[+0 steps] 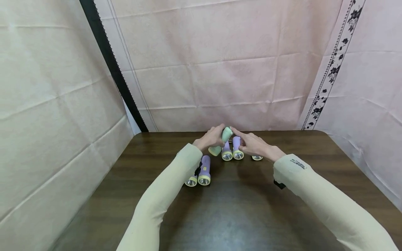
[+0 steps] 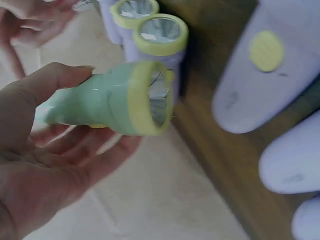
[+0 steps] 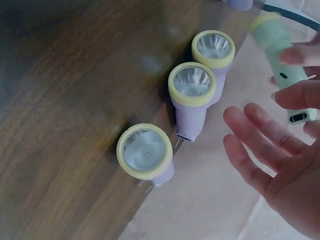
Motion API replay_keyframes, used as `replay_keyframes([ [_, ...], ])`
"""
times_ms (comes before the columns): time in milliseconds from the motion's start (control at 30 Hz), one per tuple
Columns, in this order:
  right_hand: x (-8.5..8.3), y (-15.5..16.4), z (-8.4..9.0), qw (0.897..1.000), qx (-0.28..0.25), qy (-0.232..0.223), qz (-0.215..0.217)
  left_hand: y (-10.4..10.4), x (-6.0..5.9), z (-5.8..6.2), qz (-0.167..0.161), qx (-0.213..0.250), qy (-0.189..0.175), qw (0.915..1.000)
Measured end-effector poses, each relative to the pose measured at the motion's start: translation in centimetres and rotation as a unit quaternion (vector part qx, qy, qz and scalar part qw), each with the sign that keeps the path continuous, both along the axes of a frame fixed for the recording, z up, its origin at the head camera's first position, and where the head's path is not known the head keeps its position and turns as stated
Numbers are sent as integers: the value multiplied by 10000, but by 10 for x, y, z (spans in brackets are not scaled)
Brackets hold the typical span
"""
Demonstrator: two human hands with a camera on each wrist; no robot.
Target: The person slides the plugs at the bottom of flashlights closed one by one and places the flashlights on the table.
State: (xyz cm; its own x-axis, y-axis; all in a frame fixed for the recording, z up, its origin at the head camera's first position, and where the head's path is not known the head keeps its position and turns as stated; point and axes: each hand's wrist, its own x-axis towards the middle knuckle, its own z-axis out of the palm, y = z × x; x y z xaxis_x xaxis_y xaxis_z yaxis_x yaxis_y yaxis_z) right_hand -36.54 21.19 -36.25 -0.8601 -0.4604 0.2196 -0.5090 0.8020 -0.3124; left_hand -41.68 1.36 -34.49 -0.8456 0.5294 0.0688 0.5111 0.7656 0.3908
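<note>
My left hand [image 1: 211, 137] grips a green flashlight [image 2: 107, 97] with a yellow rim, its thumb along one side and fingers curled under the other. In the right wrist view the tail end of this flashlight shows a dark slot. My right hand [image 1: 253, 143] is close to that tail end, its fingers extended and spread; whether a fingertip touches it I cannot tell. Under the hands, two purple flashlights with yellow rims, one left [image 1: 226, 155] and one right [image 1: 237, 148], lie side by side. Another flashlight [image 3: 145, 152] lies beneath my right hand, partly hidden in the head view.
Two more purple flashlights, one fuller in view [image 1: 205, 169] and one mostly behind the left sleeve [image 1: 191, 182], lie nearer on the brown wooden table [image 1: 220, 216]. Thin metal prongs stick out from the tails of some. Pale cloth [image 1: 220, 69] hangs behind the table's far edge.
</note>
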Motion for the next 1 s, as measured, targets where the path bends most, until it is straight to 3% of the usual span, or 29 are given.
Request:
replay_keyframes([
  [167,1,3,-1,10000,19,-31,-55,0,16,10,497,-137,-374,9980],
  [367,4,6,-1,9998,10,76,-163,-2,32,-1,864,-917,-138,9919],
  [500,5,7,-1,9997,107,86,-212,0,39,-14,946,-1364,61,9861],
  [667,4,5,-3,9994,211,57,-263,6,40,-29,1010,-1541,-46,9829],
  [1000,4,7,-2,9991,347,75,-251,16,38,-44,859,-2253,-22,9705],
])
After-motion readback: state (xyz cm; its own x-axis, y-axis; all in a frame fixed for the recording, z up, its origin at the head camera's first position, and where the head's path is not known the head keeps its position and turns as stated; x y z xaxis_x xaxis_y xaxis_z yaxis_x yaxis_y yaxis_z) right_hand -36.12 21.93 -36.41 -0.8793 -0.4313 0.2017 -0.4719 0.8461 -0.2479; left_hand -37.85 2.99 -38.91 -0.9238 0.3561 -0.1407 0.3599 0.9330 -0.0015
